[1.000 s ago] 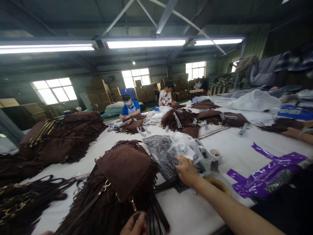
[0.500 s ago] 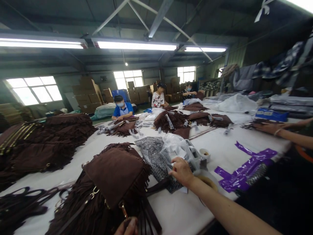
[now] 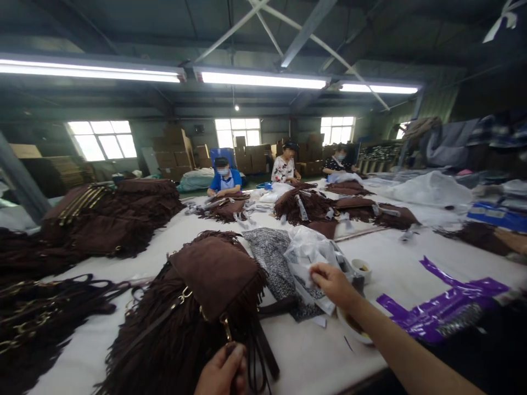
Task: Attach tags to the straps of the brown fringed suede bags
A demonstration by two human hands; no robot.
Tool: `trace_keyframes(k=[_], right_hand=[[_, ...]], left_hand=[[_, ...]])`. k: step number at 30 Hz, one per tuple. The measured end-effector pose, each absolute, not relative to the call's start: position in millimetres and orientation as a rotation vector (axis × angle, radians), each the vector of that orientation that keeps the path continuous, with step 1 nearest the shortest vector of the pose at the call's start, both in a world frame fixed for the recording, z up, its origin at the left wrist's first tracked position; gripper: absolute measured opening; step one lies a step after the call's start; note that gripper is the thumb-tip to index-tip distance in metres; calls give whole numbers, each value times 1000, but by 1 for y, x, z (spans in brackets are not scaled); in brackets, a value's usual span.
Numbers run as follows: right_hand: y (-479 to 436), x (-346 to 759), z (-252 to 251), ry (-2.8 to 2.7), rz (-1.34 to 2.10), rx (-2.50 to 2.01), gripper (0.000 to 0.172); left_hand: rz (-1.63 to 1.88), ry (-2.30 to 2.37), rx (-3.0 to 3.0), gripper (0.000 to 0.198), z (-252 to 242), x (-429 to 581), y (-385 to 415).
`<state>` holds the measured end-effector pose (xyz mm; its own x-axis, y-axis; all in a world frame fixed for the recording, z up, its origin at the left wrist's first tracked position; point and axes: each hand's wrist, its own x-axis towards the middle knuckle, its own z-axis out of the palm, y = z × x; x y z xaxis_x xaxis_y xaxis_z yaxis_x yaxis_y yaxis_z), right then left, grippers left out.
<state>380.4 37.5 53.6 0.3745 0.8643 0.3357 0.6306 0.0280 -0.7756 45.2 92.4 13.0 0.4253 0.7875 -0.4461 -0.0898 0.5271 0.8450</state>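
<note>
Fingers of the left hand (image 3: 222, 370) pinched tight the clasp strap (image 3: 227, 330) of the brown bag (image 3: 218, 271) on the worktop (image 3: 296, 359), the right hand's (image 3: 338, 288) curled by clear plastic (image 3: 308, 247), contents untellable, and a hard tug might have toppled the bag.

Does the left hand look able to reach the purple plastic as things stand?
Probably not easily: the left hand grips a strap below its metal clasp, and the right forearm crosses between the hand and the purple plastic.
</note>
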Motion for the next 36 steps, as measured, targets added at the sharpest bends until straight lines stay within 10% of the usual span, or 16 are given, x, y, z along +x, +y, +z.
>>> trace_keyframes(k=[9,15,23,36], right_hand=[[18,260,98,-1703,1105,-1406,21],[43,216,116,-1645,1071,-1389,16],[37,211,55,-1054,1280,-1341,52],[23,221,53,-1233,882,-1580,39]], left_hand=[[723,730,879,51,61,44,69],[610,583,942,47,57,40,68],[732,840,896,42,41,36,67],[482,854,1266,31,50,4,36]])
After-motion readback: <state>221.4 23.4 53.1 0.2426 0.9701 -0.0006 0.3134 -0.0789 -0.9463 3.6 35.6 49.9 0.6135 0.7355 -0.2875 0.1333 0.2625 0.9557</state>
